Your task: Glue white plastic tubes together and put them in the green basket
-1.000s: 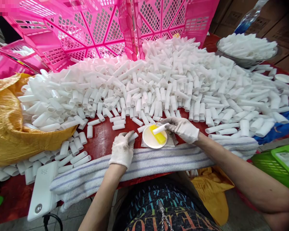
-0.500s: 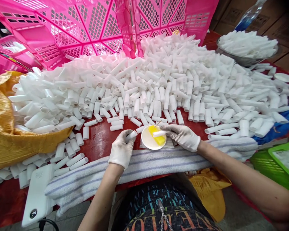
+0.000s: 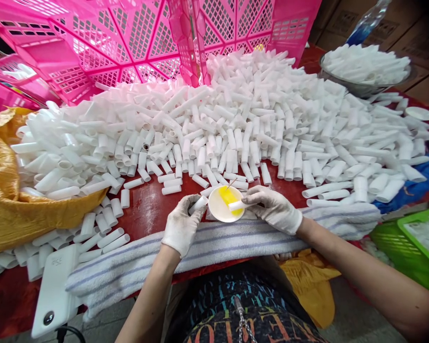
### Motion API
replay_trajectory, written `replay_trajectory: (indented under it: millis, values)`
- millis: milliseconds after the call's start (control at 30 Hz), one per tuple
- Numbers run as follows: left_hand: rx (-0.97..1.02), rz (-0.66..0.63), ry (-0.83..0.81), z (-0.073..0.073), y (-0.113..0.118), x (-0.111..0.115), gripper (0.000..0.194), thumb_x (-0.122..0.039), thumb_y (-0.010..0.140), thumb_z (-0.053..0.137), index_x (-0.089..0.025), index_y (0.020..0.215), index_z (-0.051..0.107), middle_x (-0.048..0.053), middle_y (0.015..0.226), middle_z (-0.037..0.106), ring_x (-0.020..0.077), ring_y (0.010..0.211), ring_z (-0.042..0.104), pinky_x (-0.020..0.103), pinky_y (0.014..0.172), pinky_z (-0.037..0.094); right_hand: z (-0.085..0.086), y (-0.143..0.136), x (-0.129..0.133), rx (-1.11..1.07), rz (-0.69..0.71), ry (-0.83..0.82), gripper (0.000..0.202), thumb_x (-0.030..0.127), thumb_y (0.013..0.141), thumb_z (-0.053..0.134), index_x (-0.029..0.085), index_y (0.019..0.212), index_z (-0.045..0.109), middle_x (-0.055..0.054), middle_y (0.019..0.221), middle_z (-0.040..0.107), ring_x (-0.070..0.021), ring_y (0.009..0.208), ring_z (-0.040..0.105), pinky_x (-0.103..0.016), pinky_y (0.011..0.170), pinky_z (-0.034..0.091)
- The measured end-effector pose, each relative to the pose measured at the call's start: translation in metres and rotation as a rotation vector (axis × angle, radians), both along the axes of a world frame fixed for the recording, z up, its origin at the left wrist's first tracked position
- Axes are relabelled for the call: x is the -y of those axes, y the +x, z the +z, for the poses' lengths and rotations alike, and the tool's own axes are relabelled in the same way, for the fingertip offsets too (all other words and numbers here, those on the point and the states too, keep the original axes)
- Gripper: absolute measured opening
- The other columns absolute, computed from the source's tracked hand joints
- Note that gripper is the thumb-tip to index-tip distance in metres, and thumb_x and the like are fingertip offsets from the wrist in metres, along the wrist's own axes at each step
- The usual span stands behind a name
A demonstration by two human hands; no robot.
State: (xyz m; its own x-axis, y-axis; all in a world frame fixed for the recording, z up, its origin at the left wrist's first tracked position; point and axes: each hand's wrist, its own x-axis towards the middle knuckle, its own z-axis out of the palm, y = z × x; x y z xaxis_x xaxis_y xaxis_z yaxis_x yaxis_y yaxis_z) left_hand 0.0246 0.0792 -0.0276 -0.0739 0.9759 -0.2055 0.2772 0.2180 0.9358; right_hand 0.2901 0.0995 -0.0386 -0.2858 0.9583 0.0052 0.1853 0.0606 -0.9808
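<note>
My gloved left hand (image 3: pixel 184 221) pinches a short white tube (image 3: pixel 199 205), its open end pointing up and right toward the bowl. Between my hands sits a small white bowl (image 3: pixel 218 212) with a yellow block (image 3: pixel 230 196) in it and a thin stick leaning at its back. My gloved right hand (image 3: pixel 271 207) holds another white tube (image 3: pixel 236 205) level, its left end over the yellow block. Whether that tube touches the block, I cannot tell. A wide heap of white tubes (image 3: pixel 218 114) lies behind the bowl.
A striped towel (image 3: pixel 243 240) runs along the front edge. Pink crates (image 3: pixel 128 43) stand behind the heap. To the left are a yellow sack (image 3: pixel 39 214) and a white power bank (image 3: pixel 53 290); to the right, a metal bowl of tubes (image 3: pixel 364 88) and a green basket (image 3: pixel 407 247).
The tube in my left hand has turned more toward the bowl. My right hand has moved slightly lower, with its tube now lower over the yellow block.
</note>
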Motion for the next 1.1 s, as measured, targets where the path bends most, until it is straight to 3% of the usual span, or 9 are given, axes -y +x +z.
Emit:
replay_trajectory:
  millis: [133, 333, 433, 567, 733, 900, 1000, 1100]
  values:
    - [0.009, -0.004, -0.023, 0.004, 0.004, 0.002, 0.040, -0.047, 0.077, 0.071, -0.019, 0.104, 0.065, 0.006, 0.105, 0.072, 0.0193, 0.096, 0.067, 0.034, 0.092, 0.052, -0.001, -0.001, 0.000, 0.058, 0.023, 0.111, 0.031, 0.043, 0.080, 0.071, 0.023, 0.103, 0.072, -0.009, 0.101, 0.069, -0.0242, 0.097, 0.067, -0.043, 0.095, 0.054]
    - [-0.003, 0.024, -0.047, 0.010, 0.006, 0.004, 0.036, -0.042, 0.071, 0.076, -0.017, 0.092, 0.061, 0.003, 0.091, 0.069, 0.0168, 0.085, 0.065, 0.031, 0.082, 0.051, 0.000, -0.005, 0.010, 0.039, -0.034, -0.023, 0.025, 0.046, 0.072, 0.075, 0.022, 0.071, 0.068, -0.003, 0.074, 0.060, -0.0170, 0.067, 0.058, -0.034, 0.064, 0.056]
    - [0.022, 0.033, -0.041, 0.012, 0.008, 0.006, 0.035, -0.040, 0.068, 0.078, -0.017, 0.089, 0.061, 0.001, 0.087, 0.068, 0.0152, 0.081, 0.063, 0.029, 0.078, 0.050, 0.008, 0.000, 0.018, 0.004, -0.072, -0.071, 0.031, 0.046, 0.066, 0.081, 0.020, 0.069, 0.064, -0.003, 0.074, 0.058, -0.0155, 0.067, 0.057, -0.030, 0.061, 0.053]
    - [0.013, -0.057, -0.034, 0.015, 0.022, 0.013, 0.031, -0.037, 0.068, 0.078, -0.018, 0.085, 0.062, 0.000, 0.082, 0.067, 0.0140, 0.076, 0.062, 0.026, 0.074, 0.050, 0.025, -0.001, 0.025, -0.046, -0.200, -0.174, 0.042, 0.058, 0.071, 0.075, 0.020, 0.086, 0.065, -0.005, 0.087, 0.065, -0.0134, 0.064, 0.056, -0.027, 0.058, 0.049]
    - [0.043, -0.192, 0.028, 0.012, 0.037, 0.025, 0.025, -0.035, 0.071, 0.076, -0.018, 0.086, 0.064, 0.001, 0.085, 0.068, 0.0143, 0.078, 0.062, 0.026, 0.075, 0.050, 0.037, -0.020, 0.022, 0.023, -0.277, -0.236, 0.054, 0.073, 0.068, 0.068, 0.020, 0.077, 0.063, -0.001, 0.063, 0.055, -0.0106, 0.051, 0.044, -0.025, 0.046, 0.038]
    - [0.003, -0.329, -0.002, 0.021, 0.037, 0.030, 0.028, -0.044, 0.084, 0.063, -0.019, 0.097, 0.065, 0.001, 0.080, 0.067, 0.0131, 0.069, 0.058, 0.023, 0.065, 0.045, 0.040, -0.026, 0.030, 0.126, -0.276, -0.021, 0.045, 0.066, 0.079, 0.061, 0.021, 0.074, 0.061, -0.003, 0.065, 0.060, -0.0143, 0.055, 0.051, -0.027, 0.049, 0.041]
    - [-0.029, -0.410, -0.101, 0.030, 0.045, 0.031, 0.052, -0.060, 0.093, 0.038, -0.018, 0.075, 0.062, 0.001, 0.060, 0.058, 0.0132, 0.054, 0.050, 0.025, 0.056, 0.039, 0.045, -0.026, 0.038, 0.344, -0.158, 0.285, 0.038, 0.051, 0.090, 0.052, 0.021, 0.069, 0.062, -0.005, 0.062, 0.061, -0.0148, 0.054, 0.052, -0.028, 0.052, 0.040]
    - [-0.073, -0.370, -0.153, 0.030, 0.064, 0.035, 0.063, -0.063, 0.094, 0.024, -0.021, 0.056, 0.052, 0.005, 0.053, 0.055, 0.0167, 0.051, 0.051, 0.029, 0.055, 0.038, 0.047, -0.031, 0.044, 0.565, -0.058, 0.621, 0.040, 0.040, 0.091, 0.046, 0.020, 0.059, 0.057, -0.004, 0.054, 0.056, -0.0139, 0.052, 0.048, -0.029, 0.053, 0.034]
